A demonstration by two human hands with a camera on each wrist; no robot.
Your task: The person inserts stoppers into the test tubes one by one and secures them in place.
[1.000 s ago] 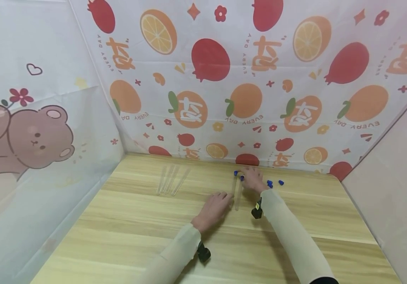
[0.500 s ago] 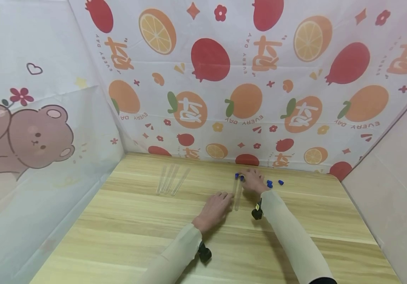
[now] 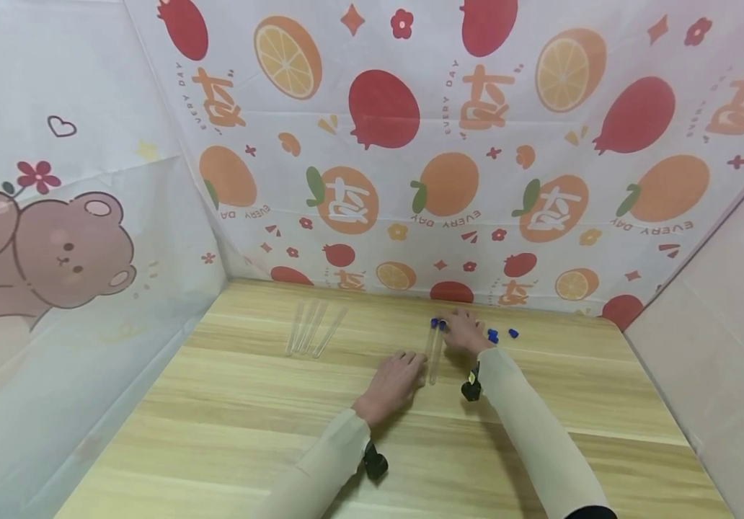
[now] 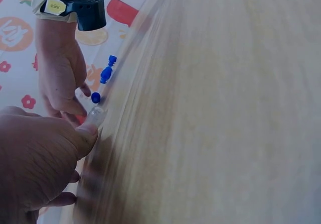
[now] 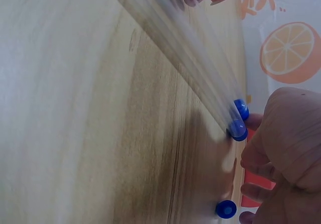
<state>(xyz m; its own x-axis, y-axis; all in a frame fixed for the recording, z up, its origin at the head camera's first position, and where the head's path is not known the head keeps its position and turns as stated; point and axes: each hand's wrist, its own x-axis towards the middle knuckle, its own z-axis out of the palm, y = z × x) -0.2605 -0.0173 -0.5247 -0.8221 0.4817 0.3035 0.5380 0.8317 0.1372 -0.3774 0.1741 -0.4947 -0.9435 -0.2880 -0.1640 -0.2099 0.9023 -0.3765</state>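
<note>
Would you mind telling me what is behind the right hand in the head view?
Behind the right hand are the far edge of the table and the printed backdrop. A blue cap shows at its fingertips; whatever the hand covers cannot be seen.

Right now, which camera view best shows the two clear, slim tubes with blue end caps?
The right wrist view: both clear tubes and blue caps appear large. Head shows them small; left wrist shows mainly one rounded clear tube end.

Left fingers [image 4: 83, 139] hold a clear tube [image 4: 95, 115] near blue caps [image 4: 106, 74].
</note>
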